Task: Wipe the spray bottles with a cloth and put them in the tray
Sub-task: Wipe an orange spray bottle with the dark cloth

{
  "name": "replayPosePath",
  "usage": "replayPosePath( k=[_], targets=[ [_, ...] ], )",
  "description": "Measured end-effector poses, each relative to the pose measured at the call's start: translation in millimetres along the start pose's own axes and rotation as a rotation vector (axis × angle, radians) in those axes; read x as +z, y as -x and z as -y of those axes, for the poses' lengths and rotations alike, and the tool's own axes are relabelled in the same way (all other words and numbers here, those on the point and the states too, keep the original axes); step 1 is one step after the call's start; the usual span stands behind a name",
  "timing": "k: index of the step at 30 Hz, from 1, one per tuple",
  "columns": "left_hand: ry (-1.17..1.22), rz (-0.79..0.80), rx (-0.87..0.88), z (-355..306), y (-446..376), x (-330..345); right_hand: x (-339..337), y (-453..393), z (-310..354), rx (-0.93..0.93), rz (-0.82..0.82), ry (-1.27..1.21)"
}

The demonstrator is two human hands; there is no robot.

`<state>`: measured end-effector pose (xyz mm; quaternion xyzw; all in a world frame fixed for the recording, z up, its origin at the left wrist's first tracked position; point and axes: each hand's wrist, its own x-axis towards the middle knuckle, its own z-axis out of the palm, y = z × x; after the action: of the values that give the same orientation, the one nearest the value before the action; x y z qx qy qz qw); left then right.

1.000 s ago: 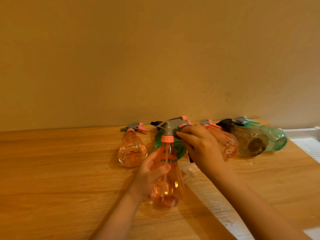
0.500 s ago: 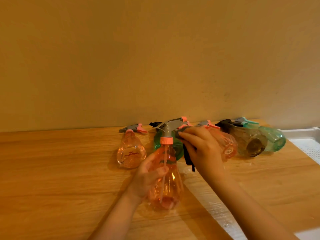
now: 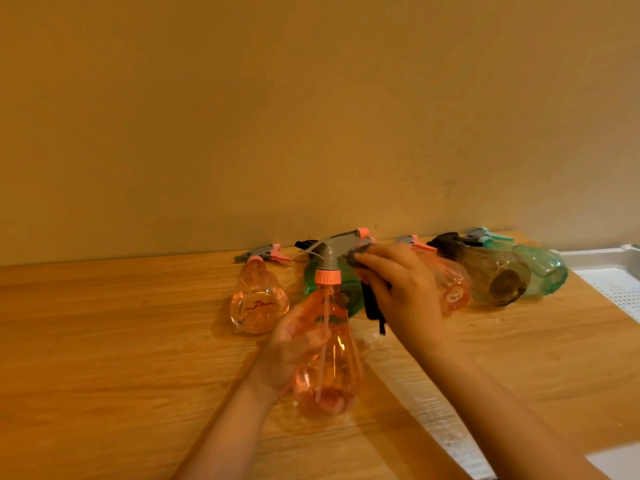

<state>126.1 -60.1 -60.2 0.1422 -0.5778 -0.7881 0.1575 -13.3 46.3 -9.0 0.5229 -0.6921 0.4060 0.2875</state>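
The orange spray bottle (image 3: 329, 355) is standing at the bench's (image 3: 104, 358) centre, the left hand (image 3: 287, 355) wrapping its body to steady it. The right hand (image 3: 398, 289) is pinching a dark cloth (image 3: 372, 303) against the grey trigger head (image 3: 332, 251). Other bottles (image 3: 258, 299) are lying toward twelve o'clock; the white tray (image 3: 606, 258) is waiting at two o'clock.

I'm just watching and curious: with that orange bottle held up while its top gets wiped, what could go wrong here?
The left hand grips the orange spray bottle by its smooth body only, so it might slip while the right hand rubs the dark cloth on the trigger head. The tabletop looks wet nearby. The bottles lying behind, like the brown bottle, could be knocked and roll.
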Motion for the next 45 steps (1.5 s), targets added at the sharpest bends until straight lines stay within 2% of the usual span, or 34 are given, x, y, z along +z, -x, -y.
replayPosePath(
  k=[5,10,14,19,24,26,30,32,35,38,41,45],
  targets=[
    [-0.034,-0.001,0.042,-2,1,4,-15,22,-3,0.017,0.017,-0.013],
    [-0.067,-0.053,0.091,-2,5,10,-32,-20,5,-0.014,-0.140,0.020],
    [-0.065,-0.070,0.090,-4,8,13,-8,-37,21,-0.140,-0.022,-0.034],
    [-0.080,-0.089,0.104,-5,9,13,3,-10,20,-0.162,0.057,-0.062],
    [-0.143,-0.087,0.100,-5,6,18,-10,-6,19,-0.108,0.004,-0.047],
    [-0.162,-0.095,0.102,-5,4,22,-13,-16,24,-0.156,-0.004,-0.030],
    [-0.212,-0.168,0.132,-7,4,28,-8,-19,25,-0.318,0.129,0.057],
    [-0.275,-0.195,0.152,-10,7,29,-10,-12,17,-0.284,0.148,0.064],
    [-0.387,-0.208,0.179,-16,12,33,-20,-7,9,-0.227,0.076,0.072],
    [-0.472,-0.247,0.178,-17,11,41,-28,-16,16,-0.273,-0.005,0.075],
    [-0.481,-0.271,0.186,-13,9,42,-26,-23,19,-0.307,0.029,0.096],
    [-0.495,-0.274,0.223,-12,10,41,-27,-14,8,-0.205,0.037,0.055]
  ],
)
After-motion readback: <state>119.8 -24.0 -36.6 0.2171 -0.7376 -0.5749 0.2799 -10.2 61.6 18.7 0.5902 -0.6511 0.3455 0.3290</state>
